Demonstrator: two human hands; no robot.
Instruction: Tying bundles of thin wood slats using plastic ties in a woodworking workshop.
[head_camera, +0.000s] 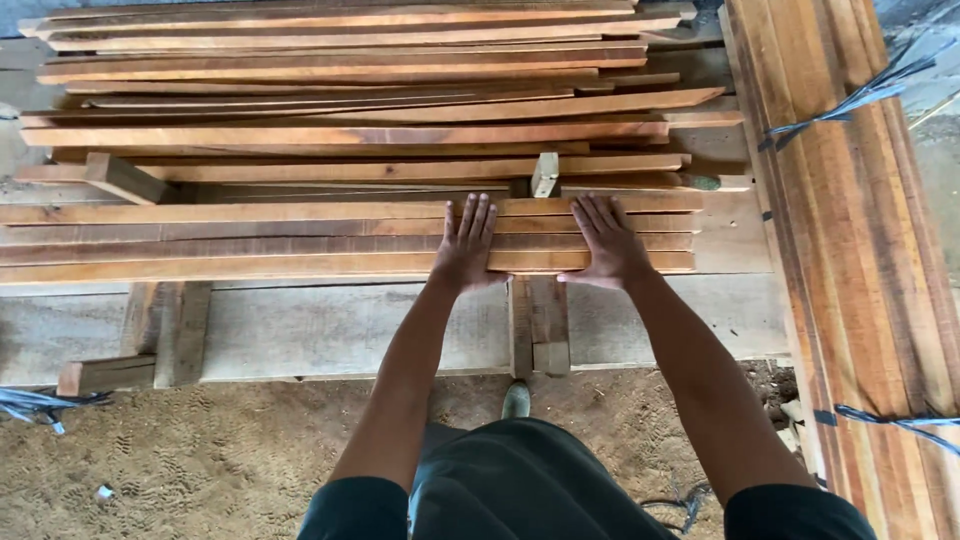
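Both arms reach straight forward from the bottom of the frame, elbows nearly locked, and end at the middle of the picture. The left hand (467, 243) lies flat, palm down, fingers together and pointing toward the top of the frame, on a row of long wooden slats (250, 240). The right hand (607, 243) lies the same way just beside it, a narrow gap between the two. Neither hand grips anything; both are spread open and press on the top faces of the slats, the heels of the palms at the near edge of the row.

The slats lie side by side, flat, with their long axis running left to right across the frame. Their right ends line up just right of the right hand; their left ends run out of the picture at the left edge. They rest on a pale plank counter (350, 330) with short wooden blocks (538, 325) under them.

Behind them, in the upper half of the frame, is a looser pile of slats (350, 90), also lying left to right, some skewed. Along the right edge of the frame a bundle of boards (850, 230) runs from top to bottom, tied with blue straps (860, 98). Sandy ground (200, 460) fills the lower left, and a shoe tip (516, 400) shows between the arms.
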